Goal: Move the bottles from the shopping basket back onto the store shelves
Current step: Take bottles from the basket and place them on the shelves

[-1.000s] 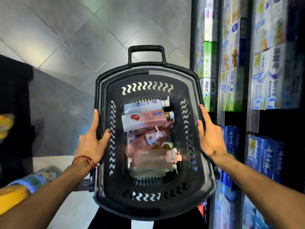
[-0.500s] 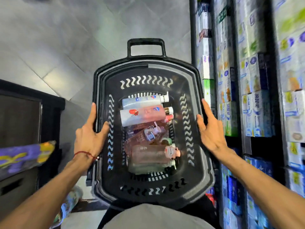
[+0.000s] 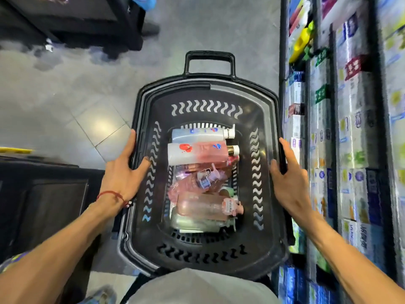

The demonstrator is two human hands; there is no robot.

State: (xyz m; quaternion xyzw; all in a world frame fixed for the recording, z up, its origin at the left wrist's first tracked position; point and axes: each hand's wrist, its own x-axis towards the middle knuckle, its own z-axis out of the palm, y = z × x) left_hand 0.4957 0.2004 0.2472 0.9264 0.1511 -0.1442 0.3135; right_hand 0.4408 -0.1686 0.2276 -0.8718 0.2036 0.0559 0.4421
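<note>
Head view: barely started, judging by the load. Carrying the basket [image 3: 230, 87] above the grey floor [image 3: 87, 95], just beside the shelves [image 3: 281, 62] on the right. Left hand [image 3: 122, 172] astride the left rim, thumb inside the wall and fingers along the outside, grip clamped on the rim; right hand [image 3: 289, 183] the same on the right rim. Nothing else held in either. Down in the bottom, all the bottles [image 3: 201, 178] lying on their sides in a heap: a white bottle [image 3: 197, 133] farthest away, a red-and-white bottle [image 3: 197, 153] touching it, then pink ones tangled together, the nearest pink bottle [image 3: 203, 207] resting over a pale one. Exact count hard to tell. Shelves packed with boxes [image 3: 322, 128], blurred; no bottle spotted there. Left to do, probably: free a hand, then lift out and shelve every bottle.
</note>
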